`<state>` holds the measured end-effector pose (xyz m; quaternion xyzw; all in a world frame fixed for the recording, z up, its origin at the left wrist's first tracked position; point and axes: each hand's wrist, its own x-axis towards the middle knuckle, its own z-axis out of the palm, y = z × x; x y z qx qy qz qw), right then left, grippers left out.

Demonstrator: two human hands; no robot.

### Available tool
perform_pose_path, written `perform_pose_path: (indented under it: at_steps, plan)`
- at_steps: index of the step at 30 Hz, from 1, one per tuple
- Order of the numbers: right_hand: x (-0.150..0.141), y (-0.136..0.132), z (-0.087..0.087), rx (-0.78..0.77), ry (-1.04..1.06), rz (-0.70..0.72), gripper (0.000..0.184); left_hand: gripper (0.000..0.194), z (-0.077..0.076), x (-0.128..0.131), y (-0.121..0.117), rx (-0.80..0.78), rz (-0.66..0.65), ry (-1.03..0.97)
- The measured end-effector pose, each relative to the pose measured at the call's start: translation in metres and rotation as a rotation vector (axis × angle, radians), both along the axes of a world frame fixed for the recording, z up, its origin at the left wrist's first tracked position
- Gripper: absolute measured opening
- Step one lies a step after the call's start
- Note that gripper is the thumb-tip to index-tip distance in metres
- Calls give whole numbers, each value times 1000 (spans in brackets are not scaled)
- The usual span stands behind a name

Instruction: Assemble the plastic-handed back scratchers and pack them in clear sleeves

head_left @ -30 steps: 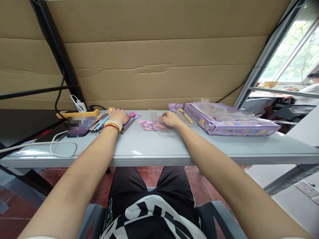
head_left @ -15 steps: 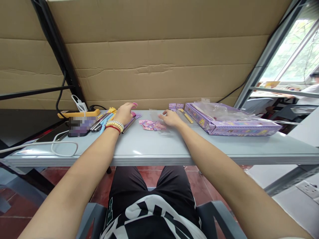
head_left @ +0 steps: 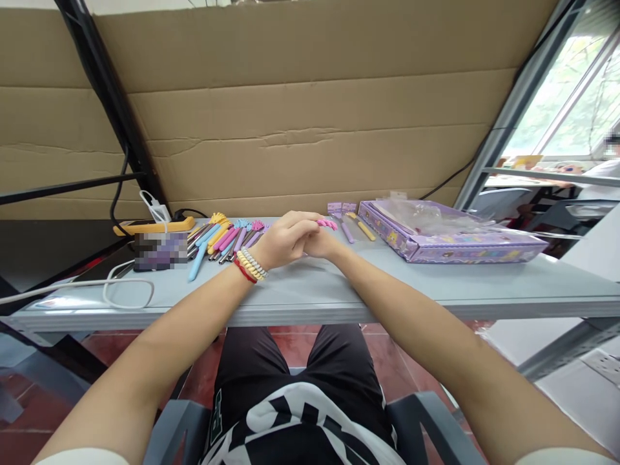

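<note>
My left hand [head_left: 282,240], with beaded bracelets at the wrist, is closed on a pink stick [head_left: 327,223] topped by a small hand shape that pokes out to the right. My right hand [head_left: 323,246] meets it at the middle of the grey table [head_left: 339,287]; its fingers are tucked behind the left hand and hidden. A fan of several coloured hand-topped sticks [head_left: 223,237] lies just left of my left hand. To the right of the hands lie a purple stick [head_left: 347,232] and a yellow stick [head_left: 364,230].
An open purple box [head_left: 450,247] holding clear plastic bags sits at the right. Purple tags [head_left: 341,208] lie at the back. A phone [head_left: 159,250], a yellow power strip [head_left: 155,226] and a white cable [head_left: 121,292] are at the left. Cardboard stands behind. Another person [head_left: 600,173] sits far right.
My left hand lifted a pink stick from the pile and carried it right to meet my right hand. The hands now cover the pink cards, and the stick pile is uncovered.
</note>
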<state>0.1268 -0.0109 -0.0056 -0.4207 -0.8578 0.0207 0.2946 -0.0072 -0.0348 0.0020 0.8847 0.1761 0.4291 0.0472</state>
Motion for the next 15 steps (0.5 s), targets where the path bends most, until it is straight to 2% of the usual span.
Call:
perform_pose_path:
  at_steps: [2, 4, 5, 7, 9, 11, 13, 15]
  plan:
    - [2, 2, 1, -58, 136, 1, 16, 5, 0, -1, 1, 94, 25, -36]
    - [5, 6, 2, -105, 385, 61, 11, 6, 5, -4, 2, 230, 104, -84]
    - [7, 8, 3, -120, 514, 103, 10, 7, 9, -6, 2, 294, 170, -102]
    - [12, 14, 4, -133, 718, 162, 20, 10, 19, -12, 1, 356, 363, -101]
    - [19, 18, 4, -128, 792, 143, 28, 14, 28, -24, -3, 262, 640, -24]
    - [25, 21, 4, -102, 786, 69, 28, 18, 31, -42, -9, 81, 928, 121]
    - [29, 22, 4, -66, 756, -4, 24, 26, 26, -63, -16, -60, 1138, 246]
    - [29, 21, 4, -35, 725, -58, 21, 37, 14, -83, -23, -154, 1283, 336]
